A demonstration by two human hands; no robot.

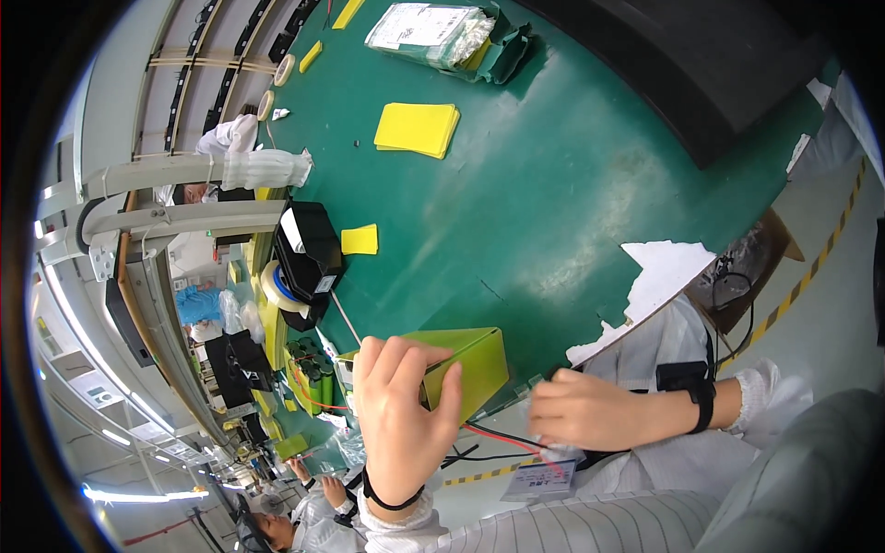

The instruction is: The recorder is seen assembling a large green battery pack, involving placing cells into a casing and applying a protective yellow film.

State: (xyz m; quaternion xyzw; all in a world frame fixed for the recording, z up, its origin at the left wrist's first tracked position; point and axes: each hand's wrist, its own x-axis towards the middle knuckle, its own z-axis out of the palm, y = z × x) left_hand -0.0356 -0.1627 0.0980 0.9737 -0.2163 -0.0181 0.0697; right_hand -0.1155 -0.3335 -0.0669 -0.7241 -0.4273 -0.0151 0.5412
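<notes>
My left hand (406, 405) is closed on a yellow-green sheet-covered block (479, 373), thumb on its near side and fingers over the top. The block stands tilted at the table's near edge, its end face triangular. A red wire and a black wire (502, 438) run out below it toward my right hand. My right hand (585, 410) is closed just right of the block, not touching it. A small clear strip (527, 385), perhaps tape, shows by its fingertips; what the fingers hold is hidden.
On the green table (516, 203) lie a stack of yellow sheets (415, 127), a small yellow pile (359, 240) and a plastic-wrapped package (433, 37). A black tape dispenser (309, 249) stands at left. The right edge has torn white patches (668, 272). A co-worker (309, 521) sits at lower left.
</notes>
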